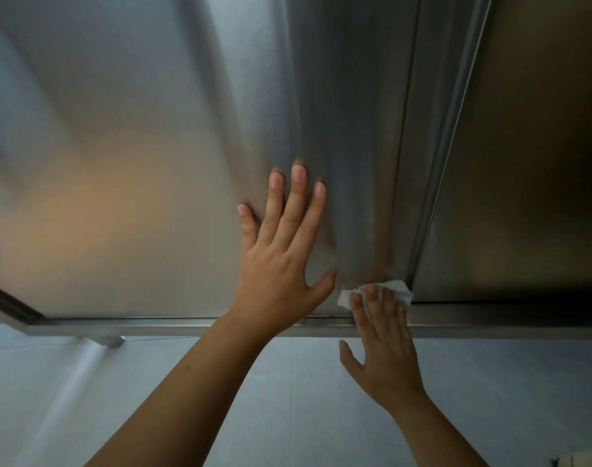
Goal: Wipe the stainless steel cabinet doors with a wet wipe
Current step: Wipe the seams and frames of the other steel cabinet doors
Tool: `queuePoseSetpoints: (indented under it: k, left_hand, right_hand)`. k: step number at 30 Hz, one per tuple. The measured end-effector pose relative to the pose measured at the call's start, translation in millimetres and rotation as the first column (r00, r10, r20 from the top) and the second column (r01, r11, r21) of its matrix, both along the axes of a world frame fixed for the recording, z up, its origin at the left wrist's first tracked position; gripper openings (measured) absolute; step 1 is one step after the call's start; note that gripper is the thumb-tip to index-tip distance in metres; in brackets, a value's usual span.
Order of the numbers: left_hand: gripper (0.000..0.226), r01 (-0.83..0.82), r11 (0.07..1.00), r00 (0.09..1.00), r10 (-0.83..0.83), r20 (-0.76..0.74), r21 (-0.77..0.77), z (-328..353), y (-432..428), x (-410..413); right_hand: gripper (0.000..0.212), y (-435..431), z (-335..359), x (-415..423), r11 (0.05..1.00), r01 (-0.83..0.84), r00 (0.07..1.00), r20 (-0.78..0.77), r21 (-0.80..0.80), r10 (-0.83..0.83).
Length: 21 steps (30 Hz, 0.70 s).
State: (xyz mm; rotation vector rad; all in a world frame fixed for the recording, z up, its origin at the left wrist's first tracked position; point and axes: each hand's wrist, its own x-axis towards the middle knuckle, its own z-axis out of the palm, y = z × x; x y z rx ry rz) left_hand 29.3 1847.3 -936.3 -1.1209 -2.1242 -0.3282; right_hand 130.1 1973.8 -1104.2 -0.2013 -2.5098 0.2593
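The person is reaching up with both arms, the left hand (281,264) lying flat on the left cabinet door (136,146), its fingers spread wide and straight and holding nothing. The right hand (385,348) is pressing the wet wipe (398,288) against that door's lower right corner with straight fingertips, thumb held out to the side. The white wipe is sitting crumpled under the fingers, just above the bottom rail (186,323) and just beside the vertical seam where the darker right cabinet door (524,163) is meeting it. Below the rail, a pale grey wall (136,406) is showing behind both forearms.
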Motion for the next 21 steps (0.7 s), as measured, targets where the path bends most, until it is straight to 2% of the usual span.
queuePoseSetpoints:
  k: [9,12,18,21]
  left_hand:
    - [0.095,0.017,0.999,1.000,-0.017,0.022,0.034,-2,3,2]
    - [0.095,0.016,1.000,1.000,-0.017,0.025,0.024,-2,3,2]
    - [0.088,-0.007,1.000,0.999,0.007,0.034,0.017,-1,3,3]
    - [0.089,-0.012,1.000,0.999,0.012,0.033,0.019,-1,3,3]
  right_hand:
    - [0.064,1,47,-12,0.998,-0.052,0.981,-0.187,-0.040,0.044]
    - [0.063,4,30,-7,0.999,-0.054,0.991,-0.127,-0.009,0.052]
    - [0.062,-1,-13,17,1.000,-0.005,0.991,0.134,-0.015,0.007]
    - [0.062,-2,-13,18,1.000,-0.006,0.986,0.164,-0.019,0.009]
